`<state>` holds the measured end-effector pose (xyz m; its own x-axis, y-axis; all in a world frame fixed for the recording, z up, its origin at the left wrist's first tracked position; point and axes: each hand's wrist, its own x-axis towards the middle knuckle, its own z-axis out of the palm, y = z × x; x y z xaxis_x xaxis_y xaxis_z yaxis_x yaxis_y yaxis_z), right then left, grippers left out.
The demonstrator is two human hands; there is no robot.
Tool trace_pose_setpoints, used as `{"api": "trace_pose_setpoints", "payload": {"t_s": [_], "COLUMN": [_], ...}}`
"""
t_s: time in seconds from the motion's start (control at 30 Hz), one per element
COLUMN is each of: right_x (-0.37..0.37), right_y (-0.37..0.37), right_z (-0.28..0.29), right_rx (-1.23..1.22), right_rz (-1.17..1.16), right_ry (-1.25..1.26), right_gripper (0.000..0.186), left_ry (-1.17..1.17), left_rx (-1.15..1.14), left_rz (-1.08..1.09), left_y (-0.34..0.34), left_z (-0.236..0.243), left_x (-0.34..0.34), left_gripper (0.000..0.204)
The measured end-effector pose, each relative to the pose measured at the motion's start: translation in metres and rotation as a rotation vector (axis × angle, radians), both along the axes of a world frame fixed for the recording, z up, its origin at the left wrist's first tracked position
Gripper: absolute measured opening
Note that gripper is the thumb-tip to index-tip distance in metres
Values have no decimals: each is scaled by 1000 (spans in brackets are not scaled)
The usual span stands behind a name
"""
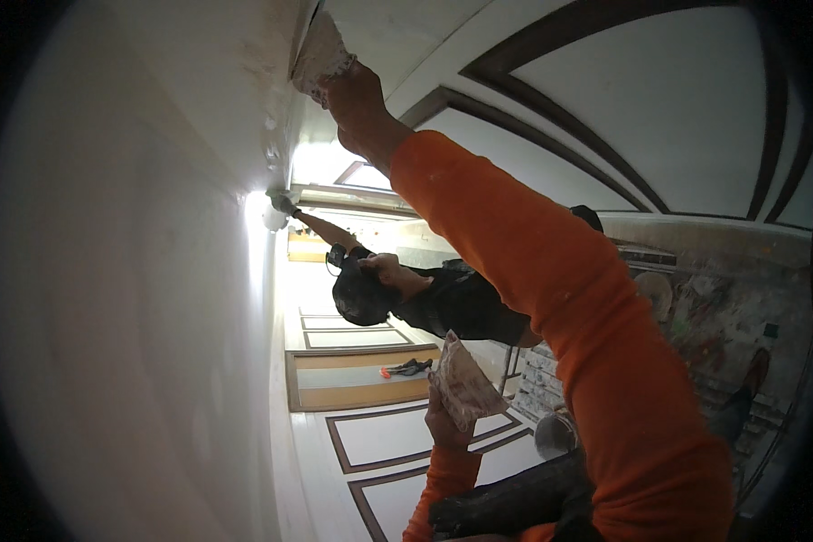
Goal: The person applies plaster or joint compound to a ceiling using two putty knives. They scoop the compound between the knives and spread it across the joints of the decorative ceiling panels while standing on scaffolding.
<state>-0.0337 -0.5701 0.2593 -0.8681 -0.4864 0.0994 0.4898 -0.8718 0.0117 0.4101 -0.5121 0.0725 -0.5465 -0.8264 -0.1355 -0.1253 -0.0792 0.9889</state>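
Note:
My right arm, in an orange sleeve, stretches up across the view. At its end my right hand is closed around a putty knife, its wide blade smeared with white plaster. The blade's edge is at the pale smooth surface that fills the left side of the view; whether it touches cannot be told. Lower down, my left hand grips a second wide plaster-coated putty knife, held away from that surface. The handles of both knives are mostly hidden by my fingers.
A co-worker in black wearing a dark cap reaches toward the same surface near a bright light. White panels with dark trim line the walls. A bucket stands beside white-splattered planks; the floor is stained.

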Motion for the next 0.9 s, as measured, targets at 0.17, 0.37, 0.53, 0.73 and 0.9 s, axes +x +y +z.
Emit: {"api": "trace_pose_setpoints", "payload": {"t_s": [0.17, 0.37, 0.53, 0.73, 0.9], "right_x": [22, 22, 31, 70, -27], "right_y": [51, 84, 106, 115, 107], "right_z": [21, 6, 53, 2, 10], "right_rx": [27, 336, 431, 431, 305], "right_rz": [-191, -747, -683, -709, -674], "right_ry": [-1, 8, -27, 139, -57], "right_gripper": [32, 34, 49, 47, 34], "left_ry": [-59, 70, -206, 21, 138], "left_rx": [-75, 120, -250, 10, 225], "left_rz": [-90, -23, -150, -185, -175], "left_y": [9, 36, 47, 17, 10], "left_z": [5, 16, 21, 8, 2], "left_x": [-13, -41, -54, -41, -43], "left_gripper": [54, 69, 54, 48, 49]}}
